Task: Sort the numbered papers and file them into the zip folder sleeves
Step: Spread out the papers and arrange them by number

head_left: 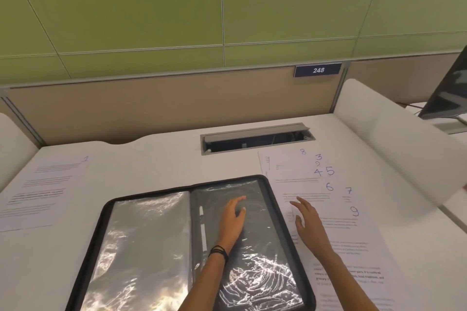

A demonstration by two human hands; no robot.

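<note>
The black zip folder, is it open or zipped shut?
Open. The zip folder lies spread flat, with two shiny clear sleeves facing up side by side.

Head camera looks forward and down, close over the desk.

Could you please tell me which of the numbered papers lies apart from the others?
The paper marked 1, alone on the desk left of the zip folder; all the others overlap in a fanned pile on the folder's right.

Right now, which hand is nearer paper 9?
Right. Right hand is just left of the paper marked 9; left hand is farther left, over the zip folder.
</note>
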